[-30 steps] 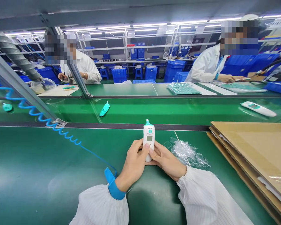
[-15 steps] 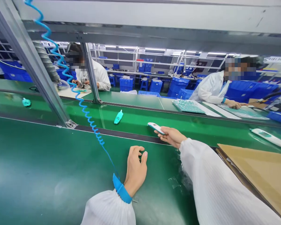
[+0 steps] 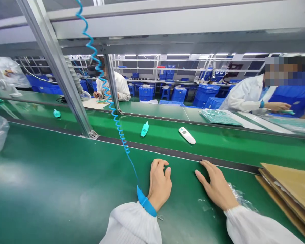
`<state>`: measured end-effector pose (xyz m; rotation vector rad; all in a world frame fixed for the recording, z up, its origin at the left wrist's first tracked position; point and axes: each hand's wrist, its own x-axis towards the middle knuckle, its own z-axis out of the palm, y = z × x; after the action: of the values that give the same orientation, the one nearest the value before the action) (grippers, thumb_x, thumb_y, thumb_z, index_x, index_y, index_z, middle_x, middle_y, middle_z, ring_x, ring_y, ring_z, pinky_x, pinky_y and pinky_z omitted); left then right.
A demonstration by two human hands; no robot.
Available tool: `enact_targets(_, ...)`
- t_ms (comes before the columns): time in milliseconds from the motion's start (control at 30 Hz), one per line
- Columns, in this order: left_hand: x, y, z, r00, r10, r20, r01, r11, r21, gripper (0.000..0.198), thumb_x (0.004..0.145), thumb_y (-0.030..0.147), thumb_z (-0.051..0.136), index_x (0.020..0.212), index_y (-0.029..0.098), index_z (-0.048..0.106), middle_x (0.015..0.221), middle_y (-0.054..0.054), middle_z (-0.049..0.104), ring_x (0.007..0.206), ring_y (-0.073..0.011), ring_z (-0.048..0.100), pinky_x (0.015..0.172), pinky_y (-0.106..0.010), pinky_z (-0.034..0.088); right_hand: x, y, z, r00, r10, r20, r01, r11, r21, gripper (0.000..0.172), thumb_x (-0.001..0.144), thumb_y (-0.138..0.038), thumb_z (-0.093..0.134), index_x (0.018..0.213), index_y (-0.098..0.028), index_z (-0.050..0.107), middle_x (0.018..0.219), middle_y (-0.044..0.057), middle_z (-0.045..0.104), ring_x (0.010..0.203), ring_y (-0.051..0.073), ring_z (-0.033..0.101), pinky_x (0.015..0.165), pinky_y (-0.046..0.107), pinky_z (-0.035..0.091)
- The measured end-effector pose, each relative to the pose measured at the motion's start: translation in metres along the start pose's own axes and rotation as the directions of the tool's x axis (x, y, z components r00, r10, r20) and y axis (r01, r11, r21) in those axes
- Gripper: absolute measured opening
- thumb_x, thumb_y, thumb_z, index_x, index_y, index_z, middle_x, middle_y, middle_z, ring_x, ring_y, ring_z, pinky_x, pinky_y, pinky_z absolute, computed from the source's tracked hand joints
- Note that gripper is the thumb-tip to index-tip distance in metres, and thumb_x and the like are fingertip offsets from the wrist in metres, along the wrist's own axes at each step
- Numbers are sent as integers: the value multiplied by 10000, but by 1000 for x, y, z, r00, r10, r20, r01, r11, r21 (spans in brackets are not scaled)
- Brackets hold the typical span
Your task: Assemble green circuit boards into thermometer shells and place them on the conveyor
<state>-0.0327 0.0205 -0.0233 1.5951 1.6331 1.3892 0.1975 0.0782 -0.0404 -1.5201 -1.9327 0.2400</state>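
My left hand (image 3: 160,184) rests over the green bench, wearing a blue wrist strap (image 3: 146,202) with a coiled cord (image 3: 119,125). Its fingers are loosely bent and the thumb stands apart; nothing is in it. To its right, my right hand (image 3: 217,186) is open and empty, fingertips at the dark edge strip between bench and belt. Beyond the hands, on the green belt (image 3: 165,139), lies a white handheld device with a small screen, like a thermometer (image 3: 187,135). Left of that lies a teal device of similar size (image 3: 144,129).
Brown cardboard sheets (image 3: 289,184) lie at the right beside crumpled clear plastic (image 3: 240,196). A metal post (image 3: 58,67) rises at the left. Another teal piece (image 3: 57,113) lies farther left on the belt. Across it, people in white coats work near bagged teal parts (image 3: 220,117).
My right hand has let go of the white device, which now lies on the belt, and has drawn back over the bench. The view has turned left; my left hand keeps its pose.
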Motion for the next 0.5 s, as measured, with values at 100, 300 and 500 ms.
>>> enact_targets(100, 5, -7, -4, 999, 50, -16, -48, 995, 93, 181, 912, 123, 523, 1029, 216, 626, 1068, -82, 611, 1016, -230, 602, 886, -393, 507, -29, 1, 12, 990, -137, 29, 140, 976, -164, 544, 970, -564, 395, 1328, -210, 600, 1458, 102, 577, 1362, 337, 507, 1141, 579, 368)
enact_targets(300, 69, -22, -17, 997, 36, -68, -8, 931, 365, 124, 920, 134, 561, 1003, 185, 638, 1100, -100, 628, 1125, -237, 578, 1020, -398, 454, -26, -15, 11, 987, -162, 3, 159, 967, -201, 496, 1002, -540, 358, 1287, -243, 635, 1405, 80, 625, 1292, 311, 565, 1079, 531, 418)
enact_targets(500, 162, -27, -23, 987, -104, -125, 151, 877, 457, 250, 906, 204, 660, 1146, 143, 629, 1306, -142, 580, 1293, -297, 501, 1089, -494, 406, -23, -22, 11, 991, -121, -64, 112, 986, -122, 441, 1009, -484, 384, 1206, -208, 666, 1333, 89, 665, 1247, 297, 590, 1027, 489, 442)
